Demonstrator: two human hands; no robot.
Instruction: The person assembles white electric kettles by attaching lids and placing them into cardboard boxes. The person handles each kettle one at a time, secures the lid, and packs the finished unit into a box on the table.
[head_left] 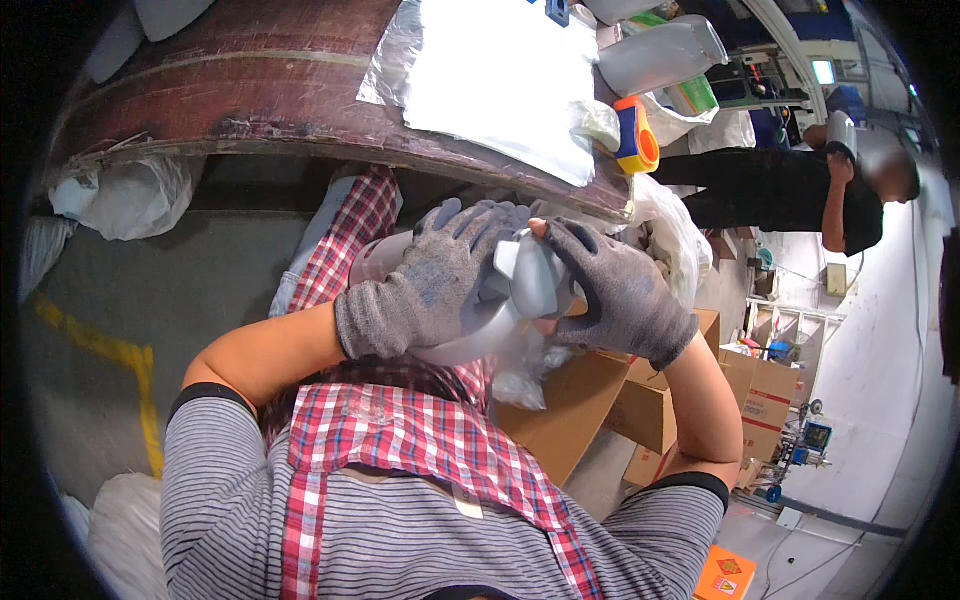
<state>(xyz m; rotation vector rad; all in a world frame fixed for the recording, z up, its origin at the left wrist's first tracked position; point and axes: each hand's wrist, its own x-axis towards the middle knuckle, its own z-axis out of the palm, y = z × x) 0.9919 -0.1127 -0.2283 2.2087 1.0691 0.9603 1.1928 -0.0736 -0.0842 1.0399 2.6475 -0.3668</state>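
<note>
- Presently both hands, in grey knit gloves, are clasped on one light grey plastic part (520, 290), held in the air just below the near edge of the brown workbench (250, 80).
- Left hand (430, 285): fingers curled over the top and left side of the plastic part, palm pressed against its rounded body; a closed grip.
- Right hand (620, 290): fingers wrapped on the right side of the same part, index finger reaching up to its upper edge; also a closed grip.
- Plastic part: pale grey, smooth, curved shell with a raised angular piece between the two hands. Its lower rim shows under the left palm. Exact shape is not readable, as the gloves cover most of it.
- Clear plastic wrap (525, 370) hangs crumpled directly beneath the part, touching it.
- Below the workbench edge and under the hands: a red-and-white checked apron (420, 440) worn over a grey striped shirt.
- Right of the hands, below the workbench: open brown cardboard boxes (640, 410) on the floor, close to the right forearm.
- On the workbench, above the hands: a white plastic sheet (500, 70) lying flat, and an orange, yellow and blue tape dispenser (636, 135) at the bench edge, just beside the sheet.
- Further up on the workbench: another pale grey moulded piece (665, 55).
- Well beyond the workbench, to the right: another person in dark clothing (780, 185), bent over, apart from the gloved hands.
</note>
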